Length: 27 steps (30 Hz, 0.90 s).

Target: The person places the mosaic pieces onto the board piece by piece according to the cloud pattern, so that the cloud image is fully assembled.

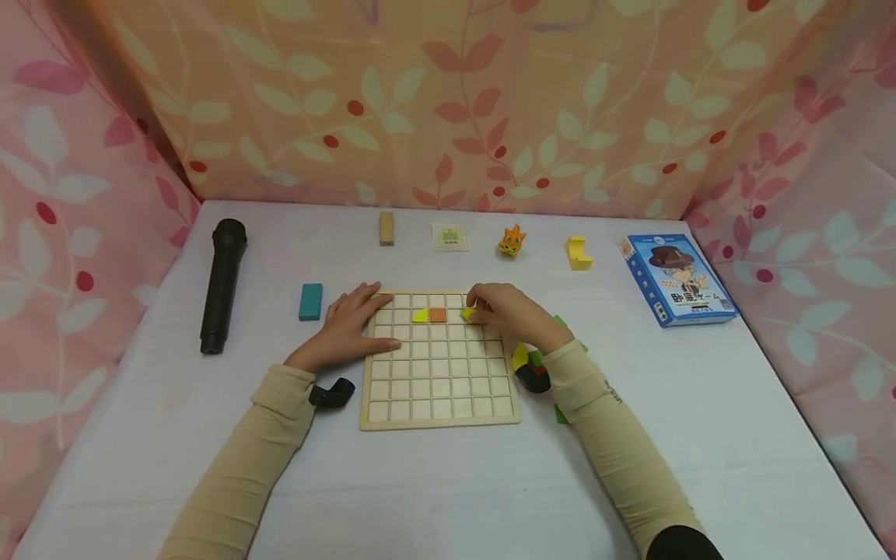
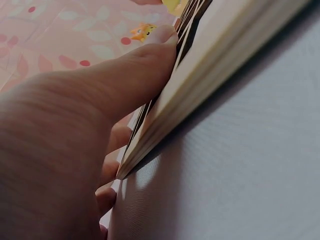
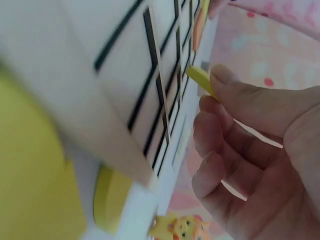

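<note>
A square wooden grid board [image 1: 399, 411] lies on the white table. Along its left edge rests my left hand [image 1: 350, 325], fingers extended and thumb across the top surface. Over the upper right squares, my right hand [image 1: 518, 311] pinches a small yellow tile [image 3: 201, 79] between thumb and fingers. In the right wrist view that tile is tilted, close over the grid. Another yellow tile [image 1: 420, 315] with a slanted side sits in the second row, beside an orange square tile [image 1: 437, 315].
Yellow [image 1: 519, 356] and green pieces [image 1: 561, 414] lie right of the board, partly hidden by the right arm. Behind stand a wooden block [image 1: 386, 229], a card [image 1: 449, 237], an orange figurine [image 1: 512, 241] and a yellow block [image 1: 578, 253]. A microphone [image 1: 222, 288], teal block [image 1: 311, 302] and blue box [image 1: 677, 278] flank them.
</note>
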{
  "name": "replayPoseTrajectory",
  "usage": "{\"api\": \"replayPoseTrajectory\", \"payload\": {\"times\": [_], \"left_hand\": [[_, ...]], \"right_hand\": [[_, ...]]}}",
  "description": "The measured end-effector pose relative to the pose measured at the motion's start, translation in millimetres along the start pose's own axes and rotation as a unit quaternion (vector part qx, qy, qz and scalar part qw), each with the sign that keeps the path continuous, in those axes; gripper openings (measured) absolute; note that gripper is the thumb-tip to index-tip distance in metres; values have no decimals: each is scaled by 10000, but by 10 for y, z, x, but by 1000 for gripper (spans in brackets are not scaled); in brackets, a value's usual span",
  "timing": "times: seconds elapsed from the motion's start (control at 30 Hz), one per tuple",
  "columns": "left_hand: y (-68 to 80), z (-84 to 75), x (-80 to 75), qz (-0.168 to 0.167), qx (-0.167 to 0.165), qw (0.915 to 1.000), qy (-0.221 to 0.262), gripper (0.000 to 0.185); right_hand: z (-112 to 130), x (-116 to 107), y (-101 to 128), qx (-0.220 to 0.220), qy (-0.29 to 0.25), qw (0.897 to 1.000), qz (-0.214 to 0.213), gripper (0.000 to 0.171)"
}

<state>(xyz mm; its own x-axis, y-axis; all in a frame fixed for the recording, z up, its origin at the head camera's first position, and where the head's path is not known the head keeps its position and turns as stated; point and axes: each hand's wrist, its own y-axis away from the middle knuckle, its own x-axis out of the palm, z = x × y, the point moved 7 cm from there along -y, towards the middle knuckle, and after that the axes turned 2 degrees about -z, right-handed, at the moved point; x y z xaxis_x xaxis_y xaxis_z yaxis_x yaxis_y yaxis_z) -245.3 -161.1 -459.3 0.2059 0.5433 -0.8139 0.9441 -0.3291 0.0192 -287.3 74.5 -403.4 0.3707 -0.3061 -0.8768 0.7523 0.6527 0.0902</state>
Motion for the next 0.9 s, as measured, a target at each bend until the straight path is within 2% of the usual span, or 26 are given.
{"api": "replayPoseTrajectory", "payload": {"times": [0.17, 0.57, 0.9], "left_hand": [[-4, -12, 20, 3, -41, 10000, -32, 90], [-10, -19, 3, -28, -70, 9999, -121, 89], [-6, -12, 1, -27, -50, 9999, -107, 88]], "right_hand": [[21, 87, -79, 46, 54, 10000, -8, 17], [66, 177, -157, 578, 88, 9981, 178, 21], [122, 216, -206, 293, 374, 9987, 190, 19]]}}
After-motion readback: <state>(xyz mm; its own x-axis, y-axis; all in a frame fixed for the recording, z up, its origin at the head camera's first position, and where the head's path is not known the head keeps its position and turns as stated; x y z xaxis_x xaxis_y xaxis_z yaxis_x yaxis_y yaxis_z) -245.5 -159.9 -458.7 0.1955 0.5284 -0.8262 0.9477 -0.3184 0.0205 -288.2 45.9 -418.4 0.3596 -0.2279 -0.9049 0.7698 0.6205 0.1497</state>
